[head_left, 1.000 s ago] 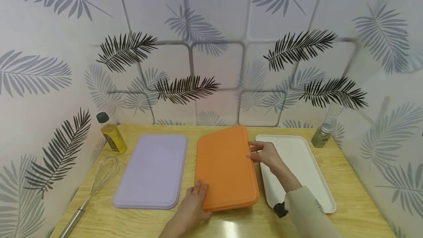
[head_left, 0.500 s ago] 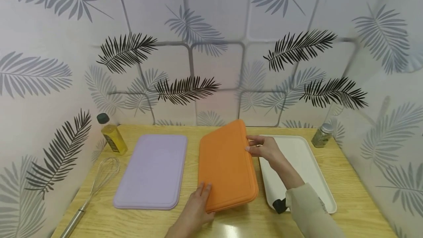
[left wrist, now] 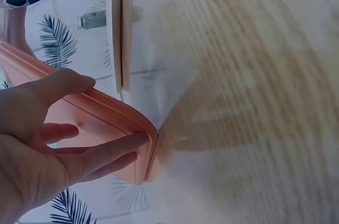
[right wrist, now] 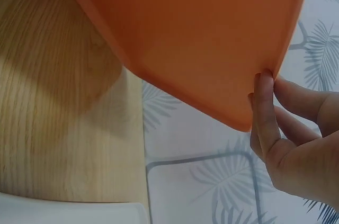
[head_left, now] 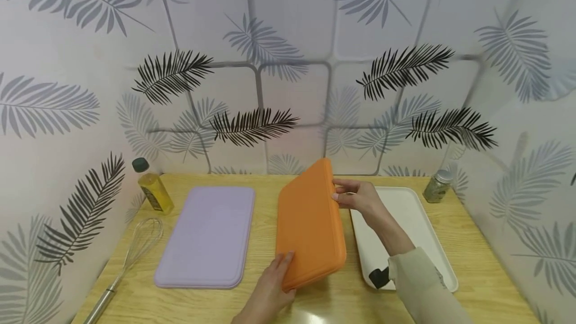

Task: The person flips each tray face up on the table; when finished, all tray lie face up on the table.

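Note:
An orange tray (head_left: 310, 224) is tilted in the middle of the head view, its right edge raised and its flat outer face turned up and to the left. My right hand (head_left: 364, 201) pinches the raised right edge near the far corner; in the right wrist view, thumb and fingers (right wrist: 265, 102) grip the rim, with the tray's hollow side visible. At the near left corner, my left hand (head_left: 272, 281) holds the tray, fingers over its face. The left wrist view has the thumb on the near edge and that lower corner (left wrist: 148, 155) close to the table.
A lilac tray (head_left: 207, 236) lies to the left on the wooden table (head_left: 265, 209); a white tray (head_left: 405, 229) lies right, partly under my right arm. A whisk (head_left: 130, 259) and oil bottle (head_left: 155, 191) stand along the left; a small jar (head_left: 437, 188) is back right.
The orange tray has tilted more steeply, its right edge rising and its left edge shifting rightward. Both hands have moved with it and kept their hold.

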Demonstrator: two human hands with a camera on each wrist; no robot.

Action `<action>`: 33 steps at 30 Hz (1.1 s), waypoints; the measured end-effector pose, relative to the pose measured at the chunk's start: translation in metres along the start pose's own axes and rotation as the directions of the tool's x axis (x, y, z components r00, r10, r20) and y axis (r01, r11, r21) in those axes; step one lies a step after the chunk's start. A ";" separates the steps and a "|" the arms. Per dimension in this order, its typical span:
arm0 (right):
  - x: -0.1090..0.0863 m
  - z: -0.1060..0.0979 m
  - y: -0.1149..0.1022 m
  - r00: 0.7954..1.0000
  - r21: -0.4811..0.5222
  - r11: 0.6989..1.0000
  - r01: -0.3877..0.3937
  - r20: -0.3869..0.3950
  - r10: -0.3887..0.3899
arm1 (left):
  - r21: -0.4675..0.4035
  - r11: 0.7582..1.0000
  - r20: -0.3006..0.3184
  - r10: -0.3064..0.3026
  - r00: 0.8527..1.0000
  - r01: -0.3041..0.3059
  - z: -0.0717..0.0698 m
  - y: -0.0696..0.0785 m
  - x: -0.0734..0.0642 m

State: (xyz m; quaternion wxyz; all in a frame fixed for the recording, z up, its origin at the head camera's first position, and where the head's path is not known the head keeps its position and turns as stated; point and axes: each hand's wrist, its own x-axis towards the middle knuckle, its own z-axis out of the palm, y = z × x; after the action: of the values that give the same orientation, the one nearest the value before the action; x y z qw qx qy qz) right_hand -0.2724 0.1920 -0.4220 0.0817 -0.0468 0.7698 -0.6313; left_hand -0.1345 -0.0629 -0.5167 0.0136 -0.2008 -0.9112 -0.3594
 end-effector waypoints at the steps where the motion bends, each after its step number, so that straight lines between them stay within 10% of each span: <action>1: 0.000 0.000 -0.001 1.000 0.005 1.000 0.002 0.002 -0.002 | -0.011 1.000 0.000 0.004 1.000 -0.004 0.001 0.000 0.000; 33: 0.008 0.029 -0.041 0.999 0.097 0.995 0.030 -0.025 -0.028 | -0.138 0.978 -0.216 0.127 0.968 -0.159 0.006 0.036 0.012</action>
State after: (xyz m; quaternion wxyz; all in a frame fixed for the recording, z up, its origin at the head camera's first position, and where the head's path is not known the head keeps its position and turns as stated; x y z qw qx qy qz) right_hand -0.2766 0.1544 -0.3881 0.0656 -0.0465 0.7382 -0.6698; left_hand -0.1317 -0.0306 -0.4962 0.1182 -0.2282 -0.8575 -0.4458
